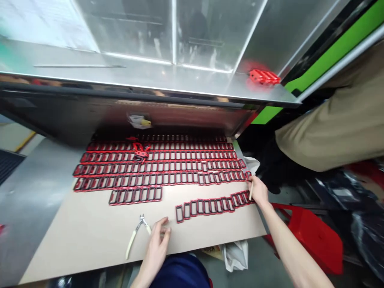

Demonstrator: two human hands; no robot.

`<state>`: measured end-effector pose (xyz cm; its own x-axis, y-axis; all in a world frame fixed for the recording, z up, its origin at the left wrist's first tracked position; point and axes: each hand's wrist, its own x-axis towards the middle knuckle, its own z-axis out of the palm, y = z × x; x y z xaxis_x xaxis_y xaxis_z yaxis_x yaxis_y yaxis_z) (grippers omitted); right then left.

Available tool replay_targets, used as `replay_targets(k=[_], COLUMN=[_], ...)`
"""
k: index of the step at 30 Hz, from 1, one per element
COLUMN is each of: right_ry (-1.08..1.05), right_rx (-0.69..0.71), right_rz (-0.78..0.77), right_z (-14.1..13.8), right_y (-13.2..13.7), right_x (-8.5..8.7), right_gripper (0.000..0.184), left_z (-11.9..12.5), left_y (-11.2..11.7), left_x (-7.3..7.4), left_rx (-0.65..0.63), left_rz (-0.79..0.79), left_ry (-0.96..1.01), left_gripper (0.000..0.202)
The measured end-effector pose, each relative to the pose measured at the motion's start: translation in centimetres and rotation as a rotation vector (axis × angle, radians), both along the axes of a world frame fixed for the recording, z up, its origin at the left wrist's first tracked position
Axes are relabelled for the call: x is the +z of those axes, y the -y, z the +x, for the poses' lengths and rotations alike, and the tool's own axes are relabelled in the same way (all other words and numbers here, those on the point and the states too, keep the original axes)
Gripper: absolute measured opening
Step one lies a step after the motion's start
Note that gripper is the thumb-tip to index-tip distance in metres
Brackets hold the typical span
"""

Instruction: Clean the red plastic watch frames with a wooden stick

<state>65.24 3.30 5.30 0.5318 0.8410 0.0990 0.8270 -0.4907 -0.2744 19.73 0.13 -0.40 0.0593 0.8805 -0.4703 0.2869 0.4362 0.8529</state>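
Note:
My left hand (157, 242) hovers low over the beige table, fingers apart and holding nothing. Beside it lie diagonal cutters (132, 241) with pale handles, one handle partly behind my fingers. At the table's right edge, my right hand (259, 191) is closed around a thin pale stick (251, 189); its exact kind is unclear. Those fingertips are close to a small red-and-black frame (247, 175) and the right end of a slanting row of rectangular frames (213, 206). Further back, several long rows of the same frames (162, 167) cover the table, with a shorter row (136, 195) in front.
Red clamp-like parts (141, 152) rest on the back rows. Above is a metal ledge (180, 82) with red parts (264, 77) at its right. A person in a khaki garment (333, 124) is at the right, near a red stool (315, 236). A white bag (235, 256) hangs below the table.

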Motion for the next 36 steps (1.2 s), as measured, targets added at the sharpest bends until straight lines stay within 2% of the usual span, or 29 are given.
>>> replay_targets(k=[3, 5, 7, 9, 11, 14, 17, 22, 31, 36], right_ry=[-0.161, -0.299, -0.482, -0.701, -0.930, -1.197, -1.358, -1.485, -1.503, -1.427], right_rx=[0.045, 0.138, 0.274, 0.406, 0.510, 0.551, 0.531, 0.531, 0.623, 0.646], right_rz=[0.146, 0.237, 0.283, 0.262, 0.218, 0.152, 0.110, 0.089, 0.120, 0.145], right_z=[-3.7, -8.6, -14.9, -21.5, -27.0, -31.8, -33.3, -34.1, -36.2, -37.1], right_y=[1.8, 3.4, 5.2, 7.1, 8.5, 9.4, 9.3, 8.9, 9.0, 8.8], right_x=[1.6, 2.5, 3.3, 4.1, 4.8, 5.2, 5.0, 5.1, 6.2, 6.6], right_gripper=[0.026, 0.028, 0.023, 0.014, 0.015, 0.021, 0.020, 0.015, 0.018, 0.021], left_z=[-0.7, -0.8, -0.9, -1.2, -1.8, -3.4, -5.1, -7.0, -8.2, -9.1], left_y=[0.5, 0.9, 1.4, 1.9, 2.5, 3.2, 3.5, 3.9, 4.4, 4.5], left_x=[2.0, 3.6, 5.3, 6.9, 8.4, 10.1, 11.1, 12.3, 14.0, 13.8], left_rx=[0.025, 0.040, 0.048, 0.052, 0.050, 0.082, 0.228, 0.388, 0.432, 0.379], left_rz=[0.026, 0.047, 0.057, 0.044, 0.008, -0.066, -0.128, -0.169, -0.143, -0.156], left_ry=[0.034, 0.069, 0.121, 0.192, 0.268, 0.362, 0.444, 0.467, 0.428, 0.407], left_gripper=[0.052, 0.047, 0.043, 0.047, 0.056, 0.053, 0.044, 0.048, 0.045, 0.046])
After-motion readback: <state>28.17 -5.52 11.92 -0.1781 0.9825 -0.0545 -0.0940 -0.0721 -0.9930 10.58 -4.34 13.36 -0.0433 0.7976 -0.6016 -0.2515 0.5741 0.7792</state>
